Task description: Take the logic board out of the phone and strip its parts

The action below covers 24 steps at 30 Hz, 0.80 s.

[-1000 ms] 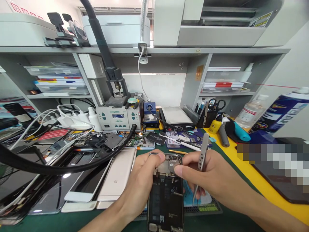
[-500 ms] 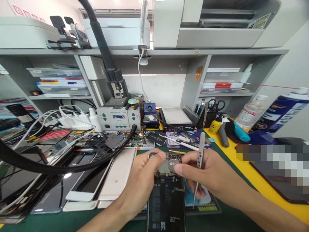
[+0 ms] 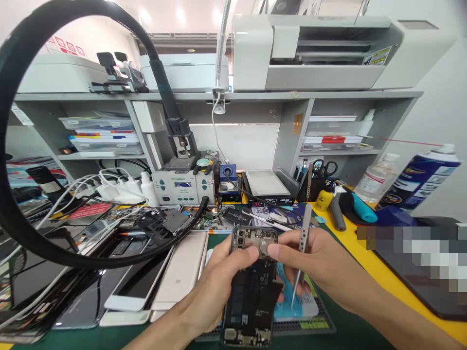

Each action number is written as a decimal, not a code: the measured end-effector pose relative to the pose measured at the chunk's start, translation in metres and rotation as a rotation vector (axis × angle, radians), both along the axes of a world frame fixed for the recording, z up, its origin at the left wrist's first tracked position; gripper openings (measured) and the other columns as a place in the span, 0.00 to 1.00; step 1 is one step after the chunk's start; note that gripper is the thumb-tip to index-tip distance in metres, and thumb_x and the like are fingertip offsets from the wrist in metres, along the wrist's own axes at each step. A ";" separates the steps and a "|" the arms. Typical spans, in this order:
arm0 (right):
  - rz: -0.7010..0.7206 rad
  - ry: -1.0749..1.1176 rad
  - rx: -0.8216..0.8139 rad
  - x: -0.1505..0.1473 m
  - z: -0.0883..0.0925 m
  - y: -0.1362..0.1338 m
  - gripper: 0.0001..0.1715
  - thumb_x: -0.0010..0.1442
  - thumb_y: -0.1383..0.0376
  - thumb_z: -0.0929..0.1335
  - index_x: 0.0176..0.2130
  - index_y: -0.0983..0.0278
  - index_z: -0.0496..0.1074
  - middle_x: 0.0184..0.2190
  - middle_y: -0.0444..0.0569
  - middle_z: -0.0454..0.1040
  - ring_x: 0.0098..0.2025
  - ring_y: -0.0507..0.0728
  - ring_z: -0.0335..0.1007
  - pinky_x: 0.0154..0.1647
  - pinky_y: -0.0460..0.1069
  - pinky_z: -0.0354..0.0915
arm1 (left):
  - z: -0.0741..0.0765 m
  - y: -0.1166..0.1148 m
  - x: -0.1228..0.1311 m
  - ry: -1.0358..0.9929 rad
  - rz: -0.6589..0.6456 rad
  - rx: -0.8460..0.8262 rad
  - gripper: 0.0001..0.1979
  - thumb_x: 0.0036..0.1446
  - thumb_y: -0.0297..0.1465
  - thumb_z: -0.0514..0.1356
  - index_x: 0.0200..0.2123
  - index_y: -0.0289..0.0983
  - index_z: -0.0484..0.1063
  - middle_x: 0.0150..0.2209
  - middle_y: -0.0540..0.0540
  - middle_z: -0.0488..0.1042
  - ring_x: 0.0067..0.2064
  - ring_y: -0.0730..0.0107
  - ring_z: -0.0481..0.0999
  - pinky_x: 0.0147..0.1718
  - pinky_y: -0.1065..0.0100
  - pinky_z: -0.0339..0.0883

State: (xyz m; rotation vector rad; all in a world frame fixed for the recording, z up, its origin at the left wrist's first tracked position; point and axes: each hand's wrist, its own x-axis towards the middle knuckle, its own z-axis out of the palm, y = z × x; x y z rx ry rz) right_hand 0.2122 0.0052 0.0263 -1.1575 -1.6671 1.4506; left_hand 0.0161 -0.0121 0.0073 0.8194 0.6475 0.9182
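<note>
the opened phone (image 3: 251,304) was held above the green mat (image 3: 350,335), at the front middle of the view, with its camera end turned forward. it was gripped firmly by the left hand (image 3: 218,272), whose thumb had been shifted from the upper left corner to the lower part of the metal plate (image 3: 265,242). by that shift the two camera lenses (image 3: 241,234), largely covered in the earlier views, were left exposed. more of the phone's lower end had also been brought into view, and a dark flap (image 3: 276,293) was now seen projecting past the right edge; whether it was attached could not be told. for the work in hand, this was judged to mean that the phone was being steadied at the plate, with both thumbs close together.

the tweezers (image 3: 305,226) were kept clasped in the right hand (image 3: 321,255), while the phone's edge was touched by its thumb. their tips were pointed down over a light blue sheet (image 3: 284,312), apart from the phone; whether they were pressed together could not be told.
</note>
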 end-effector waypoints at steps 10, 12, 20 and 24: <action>-0.025 -0.053 0.022 0.003 0.000 0.004 0.17 0.60 0.51 0.74 0.30 0.62 0.76 0.17 0.39 0.71 0.18 0.50 0.67 0.18 0.42 0.60 | 0.001 0.001 -0.001 0.089 -0.002 -0.031 0.37 0.54 0.58 0.60 0.55 0.35 0.74 0.32 0.41 0.82 0.30 0.55 0.81 0.26 0.64 0.70; -0.093 -0.032 0.053 0.005 0.001 0.006 0.21 0.60 0.48 0.73 0.30 0.62 0.77 0.17 0.40 0.69 0.19 0.50 0.66 0.19 0.43 0.60 | 0.002 0.002 -0.001 0.049 -0.037 -0.091 0.43 0.51 0.66 0.54 0.49 0.34 0.78 0.30 0.40 0.81 0.31 0.54 0.81 0.26 0.65 0.69; -0.141 0.247 -0.005 0.019 0.013 0.012 0.18 0.51 0.52 0.79 0.37 0.60 0.81 0.32 0.45 0.75 0.30 0.54 0.71 0.31 0.46 0.71 | 0.009 0.003 -0.006 -0.119 -0.093 -0.163 0.30 0.54 0.56 0.57 0.36 0.34 0.81 0.26 0.43 0.79 0.30 0.56 0.79 0.29 0.65 0.67; -0.104 0.247 0.046 0.028 0.018 0.013 0.14 0.54 0.55 0.78 0.40 0.58 0.80 0.35 0.46 0.78 0.37 0.58 0.75 0.41 0.49 0.74 | 0.010 0.005 -0.009 -0.140 -0.155 -0.190 0.32 0.61 0.52 0.49 0.37 0.32 0.81 0.27 0.41 0.79 0.26 0.61 0.77 0.30 0.66 0.66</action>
